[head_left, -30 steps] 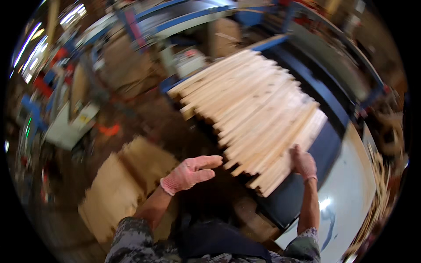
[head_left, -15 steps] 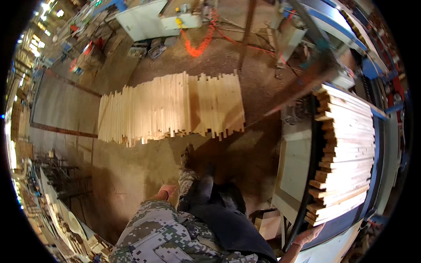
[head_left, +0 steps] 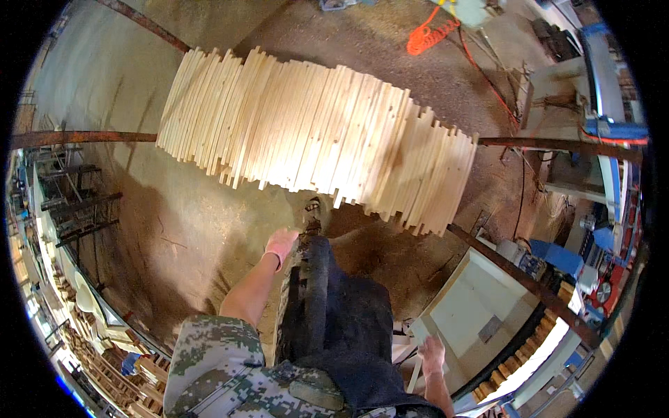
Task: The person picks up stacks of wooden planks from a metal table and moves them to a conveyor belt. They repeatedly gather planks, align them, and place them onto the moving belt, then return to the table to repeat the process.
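Note:
A long row of pale wooden strips (head_left: 300, 125) lies side by side ahead of me, across rusty metal bars, with uneven ends. My left hand (head_left: 282, 245), in what looks like a thin pinkish glove, hangs in front of the row's near edge, touching none of it. Its fingers reach forward, loosely open, and hold nothing I can see. Low on the right, my right hand (head_left: 432, 354) is raised beside a pale machine panel (head_left: 481, 296), fingers loosely apart and nothing visible in them. Beyond that panel lies a second stack of wooden pieces (head_left: 519, 359), partly cut off by glare.
Rusty bars (head_left: 83, 137) run out from the row on the left, and another bar (head_left: 557, 145) on the right. An orange coiled hose (head_left: 432, 36) lies on the floor at the back. Dark metal racks (head_left: 80, 198) stand at the left, machinery (head_left: 557, 258) at the right.
My view has turned and come nearer the row of strips. My right hand has left the near end of the machine-side stack. My left hand is stretched further forward.

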{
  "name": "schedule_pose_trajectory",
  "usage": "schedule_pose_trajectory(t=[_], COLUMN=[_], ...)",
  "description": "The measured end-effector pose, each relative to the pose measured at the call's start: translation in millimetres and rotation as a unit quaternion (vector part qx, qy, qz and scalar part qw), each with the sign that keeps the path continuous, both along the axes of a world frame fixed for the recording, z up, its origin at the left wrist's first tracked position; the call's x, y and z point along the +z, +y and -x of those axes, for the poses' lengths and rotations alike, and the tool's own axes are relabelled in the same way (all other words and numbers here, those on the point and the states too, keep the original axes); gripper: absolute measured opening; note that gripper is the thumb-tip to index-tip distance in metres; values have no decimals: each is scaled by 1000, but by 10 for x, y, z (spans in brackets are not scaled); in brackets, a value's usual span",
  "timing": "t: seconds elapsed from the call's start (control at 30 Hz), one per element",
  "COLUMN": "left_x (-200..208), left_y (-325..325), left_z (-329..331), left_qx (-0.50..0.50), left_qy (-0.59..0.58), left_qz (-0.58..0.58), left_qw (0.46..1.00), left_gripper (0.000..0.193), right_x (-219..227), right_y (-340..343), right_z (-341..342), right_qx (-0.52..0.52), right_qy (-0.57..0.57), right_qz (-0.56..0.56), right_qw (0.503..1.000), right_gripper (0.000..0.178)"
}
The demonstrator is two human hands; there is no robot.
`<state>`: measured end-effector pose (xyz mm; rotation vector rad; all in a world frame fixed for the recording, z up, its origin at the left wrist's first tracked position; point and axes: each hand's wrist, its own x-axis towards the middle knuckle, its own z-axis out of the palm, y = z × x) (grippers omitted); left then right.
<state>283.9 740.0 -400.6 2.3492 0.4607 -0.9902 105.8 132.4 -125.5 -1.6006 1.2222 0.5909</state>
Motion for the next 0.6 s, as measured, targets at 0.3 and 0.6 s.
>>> schedule_pose_trajectory(t=[0.3,0.6], left_x=[-1949,-1647], left_y=[753,797], left_z=[-796,-1269], left_qx=[451,685], left_qy=[-39,-10], left_qz=[219,203], left_qw=[864,699], left_gripper=[83,113], right_x=[-2074,-3761], right_y=[2118,2539], right_z=[-3631,-4555], right_qx=[152,235], right_qy=[19,47], right_qz=[-157,32], right_qw=[976,970], right_gripper=[76,106])
